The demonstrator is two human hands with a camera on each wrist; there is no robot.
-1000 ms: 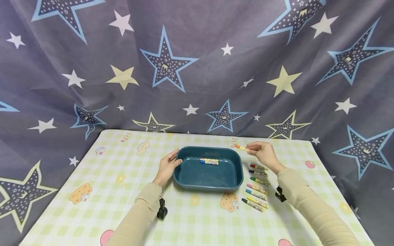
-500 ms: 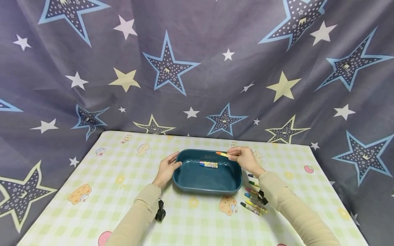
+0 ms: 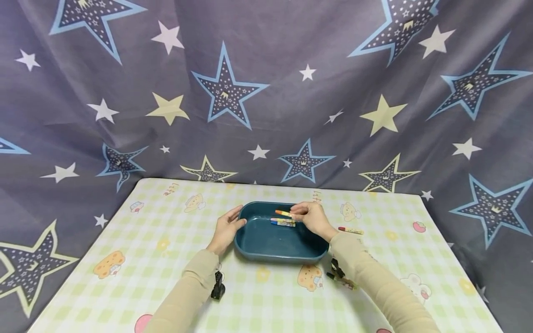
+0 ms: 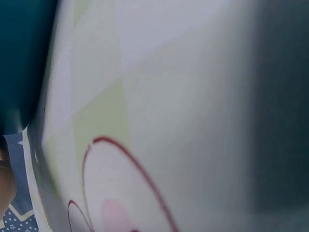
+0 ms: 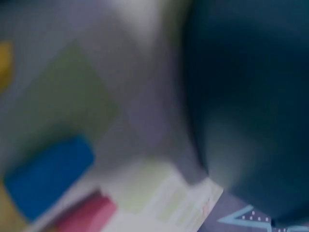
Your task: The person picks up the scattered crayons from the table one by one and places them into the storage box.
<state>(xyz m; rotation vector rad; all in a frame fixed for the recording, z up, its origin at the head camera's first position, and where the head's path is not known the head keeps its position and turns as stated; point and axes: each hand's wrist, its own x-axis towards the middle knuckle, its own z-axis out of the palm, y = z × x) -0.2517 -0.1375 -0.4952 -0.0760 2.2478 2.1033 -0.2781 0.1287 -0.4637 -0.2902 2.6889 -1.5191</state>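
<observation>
A dark teal plastic box stands on the table. My left hand holds its left side, thumb at the rim and fingers along the outer wall. Over the inside of the box, my right hand pinches an orange crayon by one end, its orange tip pointing left. Just below it, a pink crayon and a blue crayon lie side by side on the box floor. The left wrist view catches only a bit of a finger beside the box wall.
Right of the box lie a red crayon and a dark-tipped crayon. The right wrist view shows a blue crayon tip and a pink crayon tip, hidden by the right arm in the head view. A star-patterned curtain hangs behind.
My right hand has carried the orange crayon leftward from beyond the box's right side to above its inside. My left hand has stayed on the box's left side.
</observation>
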